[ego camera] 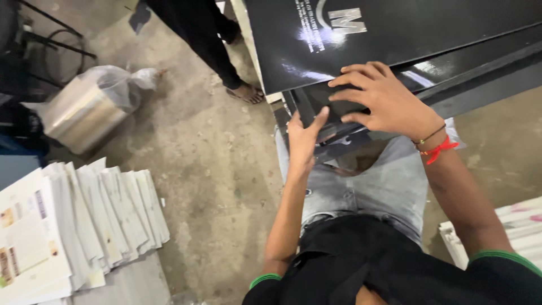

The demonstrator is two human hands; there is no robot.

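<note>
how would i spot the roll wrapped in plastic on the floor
Start at the fanned stack of printed sheets at lower left, then look up past it on the concrete floor. The roll lies tilted there, the only shiny metallic cylinder, under a clear knotted bag.

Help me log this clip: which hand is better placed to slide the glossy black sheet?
Probably the right hand: it lies flat on the black sheet, fingers spread. The left hand only touches its near edge.

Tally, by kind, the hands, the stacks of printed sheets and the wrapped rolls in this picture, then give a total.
Bare hands on the glossy black sheets: 2, the left hand and right hand
Fanned stacks of white printed paper sheets: 2
Plastic-wrapped shiny roll: 1
Total: 5
</note>
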